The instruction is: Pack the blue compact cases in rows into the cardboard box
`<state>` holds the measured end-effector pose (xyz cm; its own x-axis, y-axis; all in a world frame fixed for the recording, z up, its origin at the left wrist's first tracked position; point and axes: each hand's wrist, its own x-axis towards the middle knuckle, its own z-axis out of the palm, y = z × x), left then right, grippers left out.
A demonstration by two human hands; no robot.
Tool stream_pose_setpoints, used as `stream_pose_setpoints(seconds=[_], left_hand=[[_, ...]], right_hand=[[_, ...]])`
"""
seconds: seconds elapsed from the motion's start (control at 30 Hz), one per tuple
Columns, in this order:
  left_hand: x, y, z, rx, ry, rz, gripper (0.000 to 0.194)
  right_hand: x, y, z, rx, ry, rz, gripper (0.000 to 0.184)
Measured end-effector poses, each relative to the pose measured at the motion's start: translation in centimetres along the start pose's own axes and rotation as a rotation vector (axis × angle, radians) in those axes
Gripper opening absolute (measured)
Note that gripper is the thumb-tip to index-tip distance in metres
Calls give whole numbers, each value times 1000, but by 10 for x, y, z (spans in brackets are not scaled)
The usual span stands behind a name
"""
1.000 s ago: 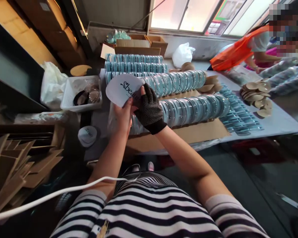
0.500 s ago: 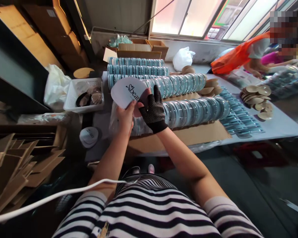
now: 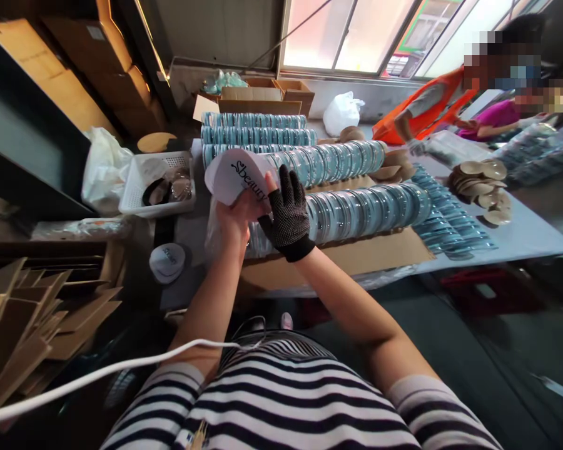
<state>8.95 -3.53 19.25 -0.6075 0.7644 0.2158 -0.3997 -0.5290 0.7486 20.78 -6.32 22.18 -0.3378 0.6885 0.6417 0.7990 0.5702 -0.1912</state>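
White rounded card sheets (image 3: 225, 178) printed "Sbeauty" in black are held up above the table's near left part, several seemingly stacked. My bare left hand (image 3: 237, 219) is closed on their lower edge. At their right edge, my right hand (image 3: 288, 215), in a black dotted glove with at least one bare fingertip, holds them with its fingers fairly straight; the thumb is partly hidden. Just behind and right of both hands lie long rows of clear, shiny rounded plastic pieces (image 3: 356, 215). More printed white cards (image 3: 167, 262) rest at the table's left corner.
A white basket (image 3: 134, 190) with dark and brown items stands left. Cardboard pieces (image 3: 51, 325) fill a box at lower left. Brown rounded pieces (image 3: 478, 181) lie right on the table (image 3: 539, 228). A person in an orange vest (image 3: 422, 112) works across it. A white cable crosses my front.
The cards have tilted and fanned slightly, and more of the print shows. My right hand has turned more upright along their edge. The person in orange has moved left.
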Motion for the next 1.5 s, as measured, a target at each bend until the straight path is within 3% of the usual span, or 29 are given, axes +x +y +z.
stream_pose_setpoints(seconds=[0.07,0.13,0.23,0.33,0.43,0.53,0.6,0.7,0.9,1.07,1.2,1.3,1.4,1.5], left_hand=[[0,-1,0,13,7,-10,30],[-2,-2,0,9,19,11,34],[-4,0,0,-50,-11,27,43],[-2,16,-3,-142,-62,-73,40],[6,40,-14,-208,-118,-132,36],[20,53,-29,-183,-99,-17,39],[30,49,-37,-145,-40,18,46],[39,37,-43,-112,16,-17,48],[32,34,-40,-131,48,-58,28],[30,29,-39,-174,81,-40,37],[41,17,-50,-127,150,-10,42],[46,7,-56,-92,234,-122,38],[42,2,-56,-103,295,-223,33],[36,3,-53,-140,301,-216,36]], right_hand=[[-2,-6,2,65,-44,-50,60],[3,-4,9,167,-57,-6,55],[19,9,13,261,-16,234,49],[18,20,-9,233,83,396,48],[-20,14,-50,124,159,379,51],[-74,-6,-83,92,-43,201,50],[-98,-19,-87,114,-209,116,50],[-104,-36,-71,168,-342,87,51],[-61,-57,-25,126,-457,80,58],[-41,-61,8,38,-555,103,53],[-50,-51,14,138,-478,253,50],[-58,-41,12,297,-413,364,31],[-57,-36,16,400,-393,353,27],[-50,-35,22,249,-385,308,24]])
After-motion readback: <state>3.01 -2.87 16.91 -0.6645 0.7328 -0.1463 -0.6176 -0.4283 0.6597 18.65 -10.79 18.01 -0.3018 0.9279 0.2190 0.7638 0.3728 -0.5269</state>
